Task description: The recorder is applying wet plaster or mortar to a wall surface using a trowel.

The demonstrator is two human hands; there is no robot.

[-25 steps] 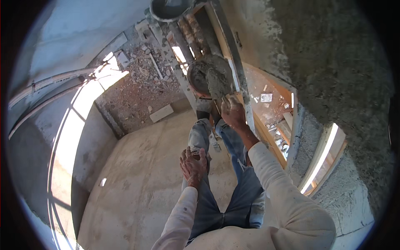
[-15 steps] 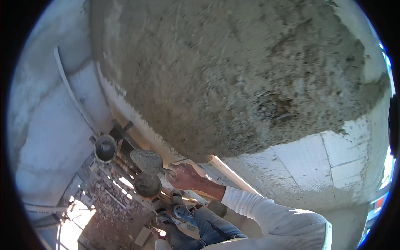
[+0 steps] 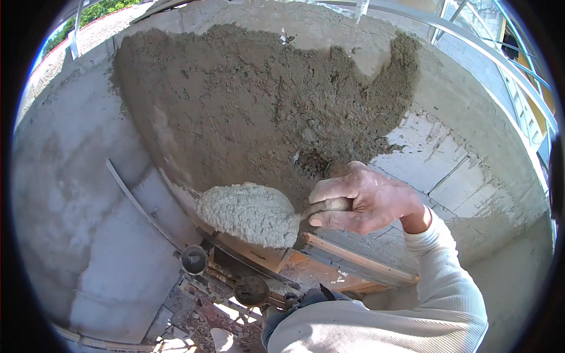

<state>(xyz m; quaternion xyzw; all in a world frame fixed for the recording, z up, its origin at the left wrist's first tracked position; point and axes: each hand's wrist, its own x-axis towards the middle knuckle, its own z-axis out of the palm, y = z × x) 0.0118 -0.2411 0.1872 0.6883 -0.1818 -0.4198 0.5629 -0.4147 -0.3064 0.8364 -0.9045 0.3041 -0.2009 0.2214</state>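
My right hand [image 3: 371, 200] is closed around the handle of a trowel [image 3: 331, 206], held out before the wall. A thick heap of wet grey mortar [image 3: 250, 215] covers the trowel's blade and hides most of it. Just beyond, the wall carries a broad rough coat of darker mortar [image 3: 235, 100], with bare pale blocks [image 3: 424, 153] to its right. My left hand [image 3: 207, 313] is low down, beyond a white sleeve; it is blurred against the rubble, and its fingers cannot be made out.
Below stand a bucket of mortar [image 3: 252, 290] and a second bucket [image 3: 194, 260] on scaffold planks. A wooden board [image 3: 359, 259] runs along the wall's foot. A long thin strip [image 3: 141, 203] leans on the left wall. Rubble lies on the ground, and metal rails [image 3: 471, 44] cross the upper right.
My right hand has lifted the mortar-loaded trowel from above the bucket up toward the wall. The view has tilted upward, bringing in the wall's top edge. My left hand remains low.
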